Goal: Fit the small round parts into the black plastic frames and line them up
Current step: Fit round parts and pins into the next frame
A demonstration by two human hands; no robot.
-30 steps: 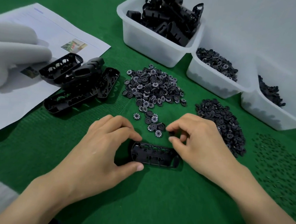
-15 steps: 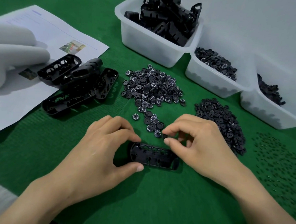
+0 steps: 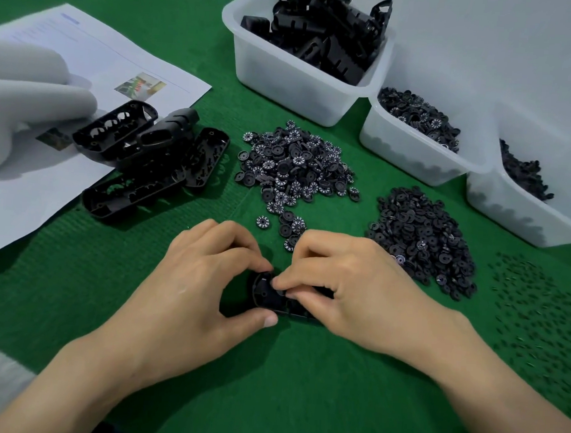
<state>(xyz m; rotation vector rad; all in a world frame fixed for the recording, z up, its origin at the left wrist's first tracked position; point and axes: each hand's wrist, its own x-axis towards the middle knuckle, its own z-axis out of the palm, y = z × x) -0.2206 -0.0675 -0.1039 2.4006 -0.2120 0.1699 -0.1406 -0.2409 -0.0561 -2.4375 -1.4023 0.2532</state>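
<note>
Right hand (image 3: 356, 286) moved left over frame (image 3: 267, 294), fingers pinching inside, left hand (image 3: 191, 287) still gripping frame

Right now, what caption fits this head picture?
Both hands, left hand and right hand, press a small wheel into a black frame.

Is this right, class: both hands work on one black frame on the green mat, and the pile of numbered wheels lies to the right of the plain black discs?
Not quite. In the head view both hands, left and right, do work on one frame on the green mat, but the numbered wheels lie to the left of the plain black discs.
</note>
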